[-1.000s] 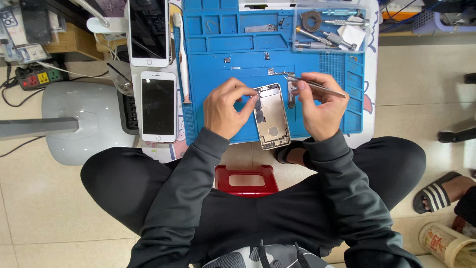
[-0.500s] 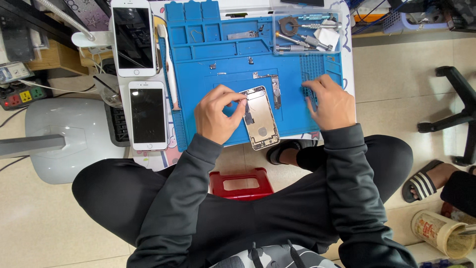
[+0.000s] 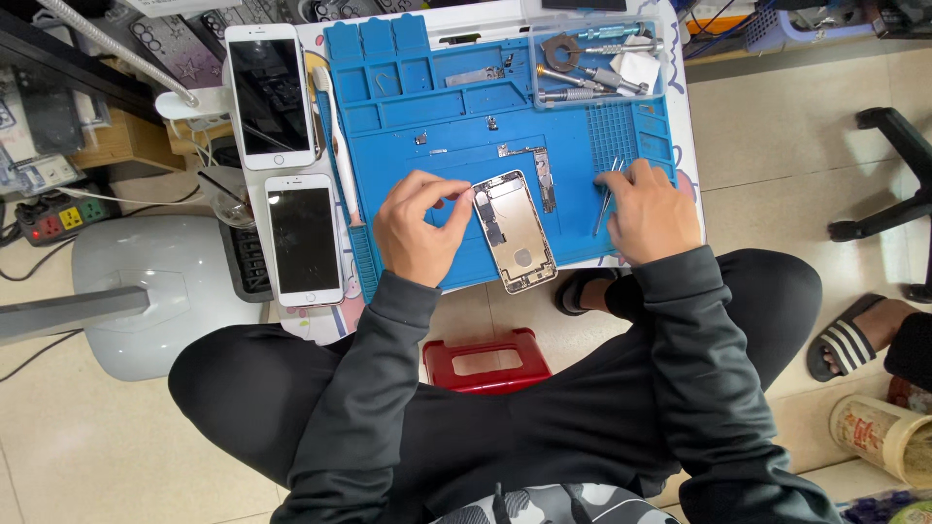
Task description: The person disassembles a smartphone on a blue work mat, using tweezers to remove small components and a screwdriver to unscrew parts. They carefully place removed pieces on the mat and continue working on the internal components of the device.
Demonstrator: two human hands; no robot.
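While steadying 1 opened phone shell on blue mat, left hand pinching its top edge w/ fingertips. Right hand curled onto tweezers beside it. 2 intact phones off to the left.

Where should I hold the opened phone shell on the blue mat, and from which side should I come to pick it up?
Grip the opened phone shell by its two long metal edges, coming from above at its lower end, which juts over the blue mat's near edge. It lies flat with its open inside facing up, so probably keep fingers off the parts inside. The left hand already touches its left edge.
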